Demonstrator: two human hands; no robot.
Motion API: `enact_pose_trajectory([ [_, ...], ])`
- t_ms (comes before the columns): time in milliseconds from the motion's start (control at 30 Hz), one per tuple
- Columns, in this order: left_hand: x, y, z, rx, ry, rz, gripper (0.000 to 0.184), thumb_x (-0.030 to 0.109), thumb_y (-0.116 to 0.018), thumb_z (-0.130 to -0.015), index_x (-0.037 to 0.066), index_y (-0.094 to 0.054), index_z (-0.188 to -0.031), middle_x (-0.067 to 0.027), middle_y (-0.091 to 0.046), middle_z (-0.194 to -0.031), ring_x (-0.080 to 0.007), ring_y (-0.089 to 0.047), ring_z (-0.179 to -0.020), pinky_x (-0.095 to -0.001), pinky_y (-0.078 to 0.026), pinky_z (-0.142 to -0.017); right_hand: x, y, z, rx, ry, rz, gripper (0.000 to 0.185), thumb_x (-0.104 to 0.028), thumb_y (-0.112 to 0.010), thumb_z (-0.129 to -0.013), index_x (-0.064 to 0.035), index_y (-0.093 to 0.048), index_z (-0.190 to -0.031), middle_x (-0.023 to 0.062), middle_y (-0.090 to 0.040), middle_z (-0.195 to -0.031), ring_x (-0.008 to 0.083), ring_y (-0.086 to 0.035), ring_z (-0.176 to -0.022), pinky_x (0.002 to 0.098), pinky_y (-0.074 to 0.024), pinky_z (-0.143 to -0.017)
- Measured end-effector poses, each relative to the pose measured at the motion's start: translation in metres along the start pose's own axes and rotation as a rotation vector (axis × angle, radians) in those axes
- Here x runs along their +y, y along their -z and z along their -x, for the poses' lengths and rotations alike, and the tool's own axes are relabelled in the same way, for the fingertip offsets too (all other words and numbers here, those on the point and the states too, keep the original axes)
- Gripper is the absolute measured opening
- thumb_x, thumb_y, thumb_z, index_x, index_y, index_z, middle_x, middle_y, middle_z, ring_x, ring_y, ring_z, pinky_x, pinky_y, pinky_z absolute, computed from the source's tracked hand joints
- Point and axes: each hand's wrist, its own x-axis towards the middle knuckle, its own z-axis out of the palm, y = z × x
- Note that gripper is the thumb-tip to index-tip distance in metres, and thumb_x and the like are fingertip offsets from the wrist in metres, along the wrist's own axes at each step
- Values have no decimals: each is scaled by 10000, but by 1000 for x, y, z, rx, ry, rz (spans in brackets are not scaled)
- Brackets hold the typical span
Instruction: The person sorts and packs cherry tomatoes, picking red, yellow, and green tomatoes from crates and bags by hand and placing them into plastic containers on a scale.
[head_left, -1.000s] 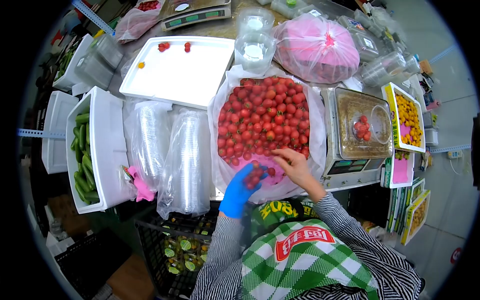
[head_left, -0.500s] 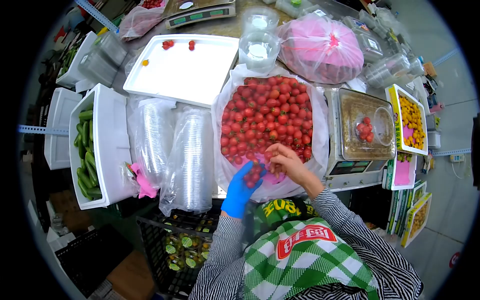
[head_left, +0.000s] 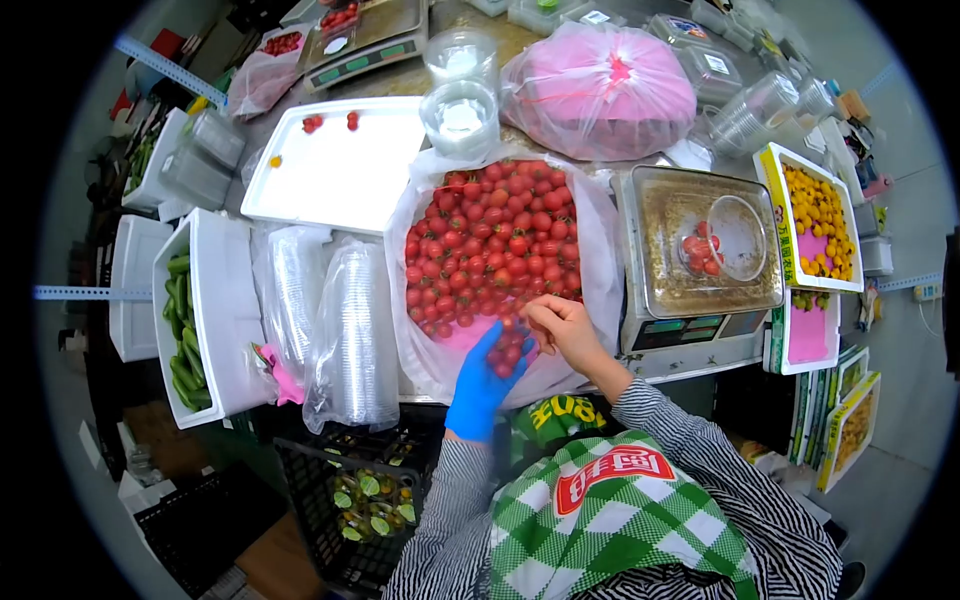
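Left hand [head_left: 486, 378], in a blue glove, palm up and cupped, fingers curled round a small handful of tomatoes [head_left: 507, 352]. Right hand [head_left: 562, 332], bare, just beside it; thumb and fingertips drawn together close to the handful. Whether a fruit is pinched between them, cannot tell. Both hands over the near edge of a white plastic liner [head_left: 600, 235], which surrounds a large heap of red tomatoes [head_left: 490, 235]; pink shows at the heap's near side.

To the right of the liner, a scale [head_left: 650, 290] bearing a round clear tub [head_left: 740, 240] with a few red fruits; beyond it, a white box of yellow fruit [head_left: 818, 225]. To the left, two bagged stacks of clear plasticware [head_left: 355, 340], then a white box [head_left: 232, 310] of green cucumbers [head_left: 187, 368].

Farther back, a white tray [head_left: 335, 180] with several red fruits and one yellow; beside it, clear round containers [head_left: 460, 120] and a tied, pink-looking bag [head_left: 600, 90]. Below the table edge, a black crate [head_left: 300, 475] holding labelled packs
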Motion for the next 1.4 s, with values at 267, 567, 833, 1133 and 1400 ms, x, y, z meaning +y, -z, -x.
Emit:
enact_pose_trajectory([
  [267, -7, -29, 2, 37, -159, 35, 302, 272, -624, -870, 113, -591, -1125, -99, -613, -1105, -235, -609, -978, -346, -547, -702, -20, 26, 33, -107, 284, 394, 235, -247, -692, -813, -27, -613, -835, 21, -574, -651, 101, -541, -558, 242, -429, -514],
  [567, -55, -88, -13, 46, -209, -57, 226, 250, -621, -870, 102, -612, -1041, -36, -636, -996, -158, -618, -861, -299, -527, -701, -47, 49, 44, 83, 885, 842, 92, -107, -663, -789, -32, -645, -839, 80, -604, -790, 244, -614, -667, 313, -492, -586],
  [833, -48, -97, -13, -6, -184, 26, 296, 287, -611, -881, 70, -594, -1082, -72, -625, -988, -209, -601, -864, -298, -516, -620, -56, 94, 60, -371, 6, 521, 251, -250, -614, -875, -24, -671, -781, -32, -534, -599, 52, -452, -505, 211, -363, -466],
  [1133, -49, -158, -15, -83, -155, -17, 363, 290, -603, -886, 51, -554, -1156, -142, -582, -1107, -249, -583, -962, -283, -534, -632, -109, 132, 101, -313, -92, -883, 490, -363, -351, -986, -7, -444, -1309, 155, -528, -1237, 225, -559, -971, 337, -453, -760],
  [1400, -86, -276, -28, -112, -221, -451, 402, 318, -634, -851, 73, -566, -1162, -83, -602, -1126, -218, -598, -957, -301, -476, -743, -137, 185, 121, -266, 207, -970, 385, -276, -377, -998, -15, -462, -1267, 167, -570, -1169, 209, -603, -917, 299, -481, -690],
])
